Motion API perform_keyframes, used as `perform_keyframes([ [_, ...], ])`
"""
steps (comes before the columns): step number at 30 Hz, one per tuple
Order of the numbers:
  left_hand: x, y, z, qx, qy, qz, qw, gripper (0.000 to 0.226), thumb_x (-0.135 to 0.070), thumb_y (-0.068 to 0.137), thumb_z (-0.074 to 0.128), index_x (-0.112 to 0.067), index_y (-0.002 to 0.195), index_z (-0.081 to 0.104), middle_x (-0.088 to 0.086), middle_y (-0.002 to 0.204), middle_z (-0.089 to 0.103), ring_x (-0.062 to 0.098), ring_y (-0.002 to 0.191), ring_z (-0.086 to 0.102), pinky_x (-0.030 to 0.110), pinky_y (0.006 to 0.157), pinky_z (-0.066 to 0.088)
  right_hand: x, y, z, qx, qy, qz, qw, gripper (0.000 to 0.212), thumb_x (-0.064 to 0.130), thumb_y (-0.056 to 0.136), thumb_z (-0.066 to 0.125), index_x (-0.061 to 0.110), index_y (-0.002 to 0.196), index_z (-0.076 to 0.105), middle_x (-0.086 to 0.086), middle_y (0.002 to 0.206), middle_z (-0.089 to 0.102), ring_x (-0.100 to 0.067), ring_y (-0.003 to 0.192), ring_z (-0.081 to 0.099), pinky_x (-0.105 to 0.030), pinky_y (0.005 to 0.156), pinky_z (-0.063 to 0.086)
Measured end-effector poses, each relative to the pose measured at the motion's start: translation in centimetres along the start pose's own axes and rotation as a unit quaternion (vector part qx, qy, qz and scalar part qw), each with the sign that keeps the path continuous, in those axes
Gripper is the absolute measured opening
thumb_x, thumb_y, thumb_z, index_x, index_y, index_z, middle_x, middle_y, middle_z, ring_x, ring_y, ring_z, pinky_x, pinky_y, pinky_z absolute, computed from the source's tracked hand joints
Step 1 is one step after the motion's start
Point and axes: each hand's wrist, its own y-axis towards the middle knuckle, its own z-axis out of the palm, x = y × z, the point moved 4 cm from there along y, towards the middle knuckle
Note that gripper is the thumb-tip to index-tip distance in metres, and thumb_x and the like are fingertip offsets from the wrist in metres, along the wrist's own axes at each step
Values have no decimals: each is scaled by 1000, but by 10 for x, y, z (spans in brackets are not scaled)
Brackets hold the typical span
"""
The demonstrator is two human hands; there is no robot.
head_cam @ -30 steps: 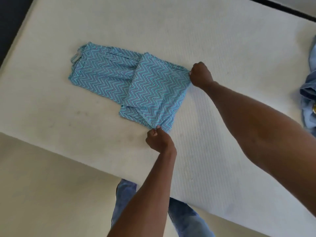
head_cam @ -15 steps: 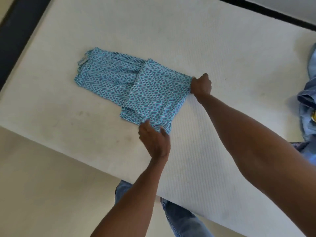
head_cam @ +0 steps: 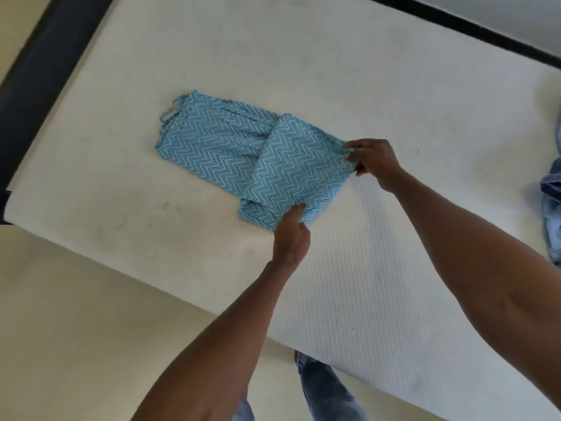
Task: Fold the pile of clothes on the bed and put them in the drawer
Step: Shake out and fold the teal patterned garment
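Note:
A teal zigzag-patterned garment [head_cam: 243,153] lies partly folded on the white mattress [head_cam: 349,71], its right part doubled over the rest. My left hand [head_cam: 291,238] pinches the folded part's near corner, thumb on top of the cloth. My right hand [head_cam: 373,161] pinches the far right corner of the same fold between thumb and fingers. Both corners look slightly lifted off the mattress. No drawer is in view.
Blue denim clothes [head_cam: 552,202] lie heaped at the mattress's right edge. A dark bed frame [head_cam: 45,74] runs along the left and far sides. Beige floor [head_cam: 76,329] lies below the near mattress edge, where my jeans-clad legs [head_cam: 324,387] stand.
Both hands have shifted their hold on the fold's two right corners, from closed fists to a thumb-and-finger pinch. The garment has stayed in place while the view moved.

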Motion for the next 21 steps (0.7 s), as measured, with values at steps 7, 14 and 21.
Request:
perform_keyframes([
  [7,7,45,-150,13,-362,-156,919,64,2,47,59,-2,110,69,9,99,68,23,93,60,31,82,48,141,12,66,82,59,-28,995,9,1,80,65,5,77,72,-20,73,66,-22,49,60,-26,49,48],
  [14,87,119,-258,-31,-434,-216,874,67,3,43,52,-5,107,70,14,101,71,29,88,65,39,79,54,233,63,209,143,104,-30,984,23,19,91,65,14,113,65,-3,86,70,-17,71,64,-25,65,51],
  [21,139,157,-292,-77,-79,-217,970,29,-41,72,67,-13,77,65,1,80,67,26,84,63,35,76,47,157,35,268,-159,-313,-182,919,31,17,88,54,2,115,61,-18,120,56,-35,111,50,-44,95,40],
])
